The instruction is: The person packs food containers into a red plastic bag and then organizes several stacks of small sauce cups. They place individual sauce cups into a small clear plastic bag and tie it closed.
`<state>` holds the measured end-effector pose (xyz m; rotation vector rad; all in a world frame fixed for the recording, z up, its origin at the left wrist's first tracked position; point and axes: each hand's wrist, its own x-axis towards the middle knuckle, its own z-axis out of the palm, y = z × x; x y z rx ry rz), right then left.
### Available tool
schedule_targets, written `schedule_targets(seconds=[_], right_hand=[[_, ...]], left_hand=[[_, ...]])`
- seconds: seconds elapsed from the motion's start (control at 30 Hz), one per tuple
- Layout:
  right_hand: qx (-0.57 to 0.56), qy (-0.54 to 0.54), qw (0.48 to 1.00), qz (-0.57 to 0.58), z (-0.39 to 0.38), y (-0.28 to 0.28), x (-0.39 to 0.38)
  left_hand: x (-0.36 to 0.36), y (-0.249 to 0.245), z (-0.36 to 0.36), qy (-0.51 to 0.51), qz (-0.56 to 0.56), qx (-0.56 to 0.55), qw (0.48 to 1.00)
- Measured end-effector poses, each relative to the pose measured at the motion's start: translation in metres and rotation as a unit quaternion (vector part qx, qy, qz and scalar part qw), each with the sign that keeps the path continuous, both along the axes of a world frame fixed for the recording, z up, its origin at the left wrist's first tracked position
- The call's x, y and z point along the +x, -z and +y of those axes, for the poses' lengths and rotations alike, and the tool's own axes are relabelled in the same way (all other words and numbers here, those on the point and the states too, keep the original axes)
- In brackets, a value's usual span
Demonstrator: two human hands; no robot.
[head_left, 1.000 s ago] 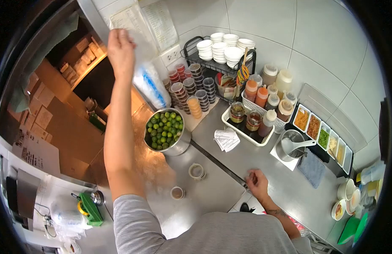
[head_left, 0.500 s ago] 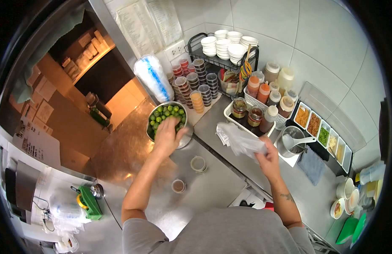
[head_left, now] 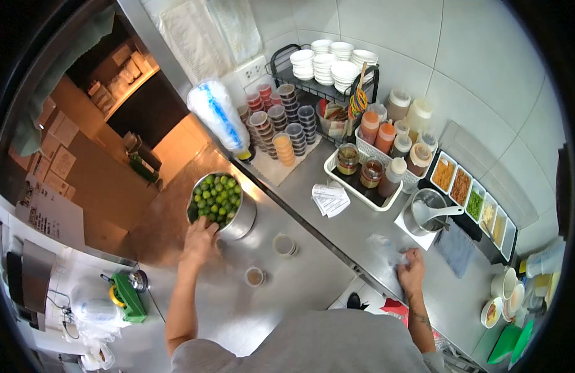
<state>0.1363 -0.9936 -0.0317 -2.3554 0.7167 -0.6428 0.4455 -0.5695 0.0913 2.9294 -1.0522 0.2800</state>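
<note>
"What are the hands doing?"
"The left hand (head_left: pixel 202 239) has its fingers bent at the near rim of a shiny pot (head_left: pixel 243 219). I can't tell if they pinch it. The right hand (head_left: pixel 412 266) is closed on a thin, clear bag (head_left: pixel 384 247)."

"Where are the green fruits?"
"The green fruits (head_left: pixel 216 198) fill the pot, right by the left hand's fingertips."

"What's between the hands?"
"Two small cups (head_left: pixel 255 277), standing apart, to the right of the left hand."

"And past the right hand?"
"A steel pan (head_left: pixel 410 219) with a white ladle (head_left: pixel 438 212) is just beyond it. A blue-gray cloth (head_left: pixel 456 247) lies to its right. Farther off, to its left, are white paper slips (head_left: pixel 330 200). They have print on them, but it's too small to read."

"Any more writing?"
"Way past the left hand, two sheets (head_left: pixel 193 40) hang on the wall. Their lines are too blurry to read. Nearer than those, a white plastic bundle (head_left: pixel 220 115) has a blue stripe. I can't read any words on it."
</note>
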Motion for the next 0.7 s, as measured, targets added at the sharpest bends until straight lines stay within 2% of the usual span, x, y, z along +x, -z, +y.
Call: schedule_targets(seconds=[0.07, 0.17, 0.23, 0.27, 0.3, 0.37, 0.43, 0.53, 0.63, 0.7], right_hand=[[-0.002, -0.037, 0.999, 0.003, 0.001, -0.003, 0.003], [0.007, -0.063, 0.998, -0.008, 0.02, -0.015, 0.026], [0.003, -0.109, 0.994, 0.008, 0.033, -0.03, 0.056], [0.016, -0.116, 0.993, 0.011, 0.041, -0.037, 0.075], [0.029, -0.121, 0.992, 0.013, 0.049, -0.044, 0.097], [-0.038, -0.145, 0.984, -0.096, 0.064, -0.067, 0.144], [-0.013, -0.147, 0.982, -0.117, 0.073, -0.082, 0.185], [0.15, -0.221, 0.963, -0.031, 0.064, -0.04, 0.231], [0.051, -0.206, 0.977, 0.033, 0.058, -0.003, 0.227], [0.06, -0.176, 0.982, 0.032, 0.052, -0.001, 0.209]], left_hand=[[-0.009, -0.034, -0.006, -0.058, 0.039, 0.104, 0.992], [0.009, -0.037, -0.06, -0.028, 0.037, -0.153, 0.987], [0.049, 0.001, -0.109, -0.04, 0.134, -0.294, 0.945], [0.069, 0.025, -0.136, -0.029, 0.136, -0.322, 0.936], [0.097, 0.059, -0.16, -0.024, 0.12, -0.319, 0.94], [0.13, 0.091, -0.204, -0.132, 0.21, -0.34, 0.907], [0.151, 0.12, -0.232, -0.166, 0.189, -0.368, 0.895], [0.158, 0.134, -0.255, -0.158, 0.176, -0.42, 0.876], [0.156, 0.14, -0.263, -0.163, 0.157, -0.433, 0.873], [0.159, 0.142, -0.266, -0.169, 0.132, -0.429, 0.877]])
